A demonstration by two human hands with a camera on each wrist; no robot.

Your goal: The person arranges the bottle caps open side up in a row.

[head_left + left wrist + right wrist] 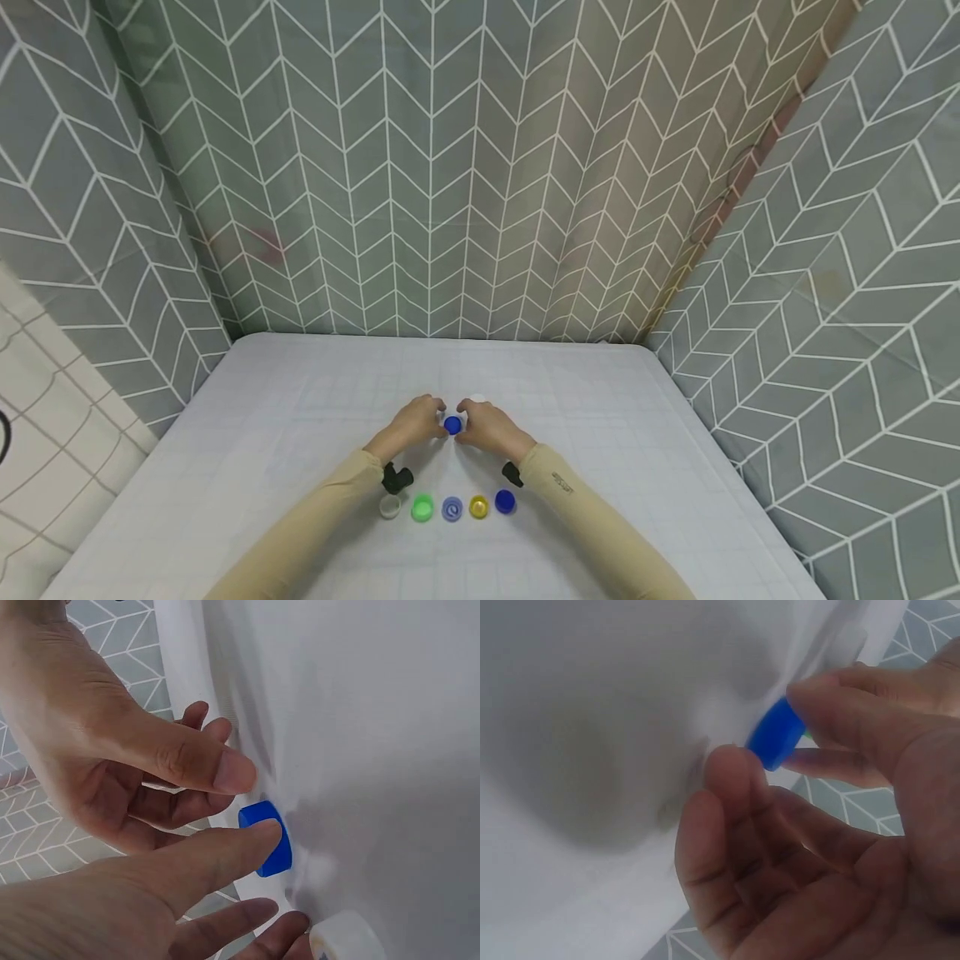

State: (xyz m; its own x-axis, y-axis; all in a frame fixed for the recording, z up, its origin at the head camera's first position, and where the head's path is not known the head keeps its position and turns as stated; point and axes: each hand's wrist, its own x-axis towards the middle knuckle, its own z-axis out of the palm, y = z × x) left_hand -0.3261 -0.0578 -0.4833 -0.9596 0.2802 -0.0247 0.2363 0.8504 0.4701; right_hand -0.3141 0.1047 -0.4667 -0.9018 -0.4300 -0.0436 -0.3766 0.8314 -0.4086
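A small blue bottle cap (452, 425) is between my two hands, over the middle of the table. My left hand (416, 422) holds it, its thumb on the cap (276, 856) in the left wrist view. Close by on the other side, my right hand (491, 428) has loosely bent fingers; in the left wrist view a narrow gap parts its thumb from the cap. The right wrist view has the right thumb overlapping part of the cap (771, 742), with a sliver of green behind it. A white round object (347, 939) is by the left fingertips.
Nearer me, a row of caps lies on the white table (300, 392): clear (390, 506), green (422, 507), translucent blue (452, 509), yellow (478, 507) and dark blue (505, 501). Patterned curtains (431, 208) surround the table's back and sides.
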